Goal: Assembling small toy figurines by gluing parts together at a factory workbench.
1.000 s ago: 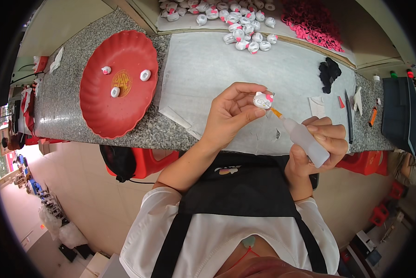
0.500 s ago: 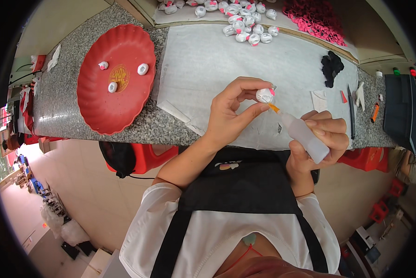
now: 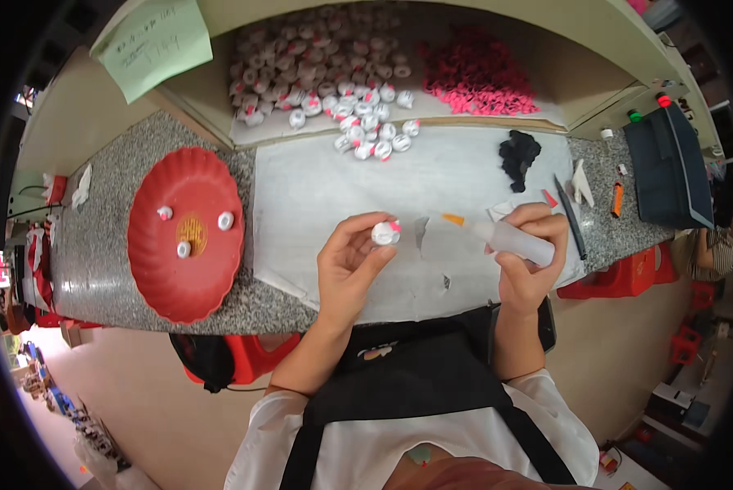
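Note:
Between the thumb and fingers of my left hand (image 3: 352, 260) is a small round white piece (image 3: 385, 234) with a bit of pink on top. My right hand (image 3: 535, 255) is wrapped round a translucent squeeze bottle (image 3: 520, 242), held tilted over the paper. Its orange nozzle (image 3: 453, 219) points left toward the white piece, with a gap between them. Both hands are above the white paper sheet (image 3: 317, 184). To the left, a red scalloped dish (image 3: 148, 269) holds three similar white pieces.
A shelf at the back holds many white pieces (image 3: 317, 61) and a pile of pink parts (image 3: 485, 73). Some white pieces spill onto the paper. Black crumpled material (image 3: 518, 159), a dark slim tool (image 3: 570, 216), an orange tool (image 3: 617, 199) and a dark bin (image 3: 673, 167) are at right.
The bottle's nozzle has moved off the white piece to the right, and my hands are farther apart. The view has tilted up, showing more of the shelf.

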Motion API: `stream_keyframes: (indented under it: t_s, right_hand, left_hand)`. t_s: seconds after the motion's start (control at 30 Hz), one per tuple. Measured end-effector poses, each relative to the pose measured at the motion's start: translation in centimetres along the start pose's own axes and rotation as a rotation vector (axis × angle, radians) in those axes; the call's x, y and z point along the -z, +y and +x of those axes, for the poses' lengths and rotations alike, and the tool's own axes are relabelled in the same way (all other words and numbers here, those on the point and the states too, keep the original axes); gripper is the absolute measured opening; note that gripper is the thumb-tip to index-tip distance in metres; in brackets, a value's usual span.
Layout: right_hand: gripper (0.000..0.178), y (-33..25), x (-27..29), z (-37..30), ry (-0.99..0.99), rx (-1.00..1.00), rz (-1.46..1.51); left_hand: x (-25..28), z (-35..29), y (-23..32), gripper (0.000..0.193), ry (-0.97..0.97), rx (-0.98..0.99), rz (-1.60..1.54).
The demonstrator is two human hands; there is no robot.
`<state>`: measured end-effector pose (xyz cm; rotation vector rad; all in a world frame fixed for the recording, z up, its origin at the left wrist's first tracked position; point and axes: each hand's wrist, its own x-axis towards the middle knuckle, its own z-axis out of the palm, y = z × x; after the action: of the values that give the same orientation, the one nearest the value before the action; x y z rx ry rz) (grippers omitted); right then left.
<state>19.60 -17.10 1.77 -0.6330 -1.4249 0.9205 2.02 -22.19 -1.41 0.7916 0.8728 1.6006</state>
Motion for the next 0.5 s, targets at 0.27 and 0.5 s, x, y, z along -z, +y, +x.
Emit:
stream_keyframes:
  t_s: [0.27, 0.5]
  right_hand:
    - [0.021, 3.4, 1.8, 8.4, -0.174, -0.447, 0.002]
    - [0.023, 12.5, -1.7, 12.1, -0.192, 0.009, -0.931]
  left_hand:
    - [-1.0, 0.3, 0.1, 0.034, -0.03, 0.009, -0.018]
    - [-0.5, -0.1, -0.5, 0.031, 0.057, -0.057, 0.06]
